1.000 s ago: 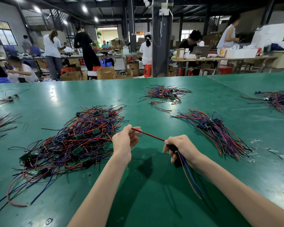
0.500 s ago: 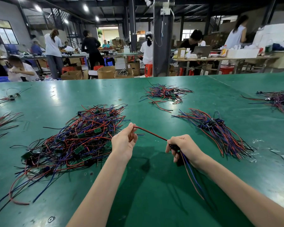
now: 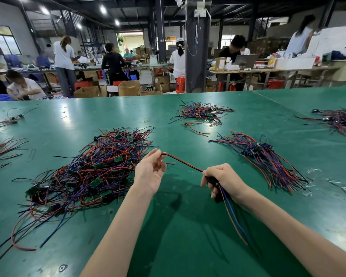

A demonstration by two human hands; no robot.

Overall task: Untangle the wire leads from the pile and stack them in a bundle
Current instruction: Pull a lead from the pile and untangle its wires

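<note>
A big tangled pile (image 3: 88, 172) of red, blue and black wire leads with small green boards lies on the green table (image 3: 188, 226), left of my hands. My left hand (image 3: 150, 172) pinches the far end of a red-and-black lead (image 3: 183, 161) between its fingertips. My right hand (image 3: 222, 180) grips the same lead's black connector end, and its blue and red tails hang down below the fist. The lead runs taut between the two hands, above the table. A neat bundle (image 3: 266, 158) of sorted leads lies to the right of my right hand.
A smaller tangle (image 3: 202, 114) lies further back in the middle, another wire heap (image 3: 340, 120) at the right edge, and loose leads (image 3: 2, 150) at the left edge. Scraps of clear plastic (image 3: 316, 170) lie right of the bundle. People work at benches beyond the table.
My left hand has turned palm-up and lifted the lead's end slightly; the lead stays stretched between both hands. My right hand has hardly moved.
</note>
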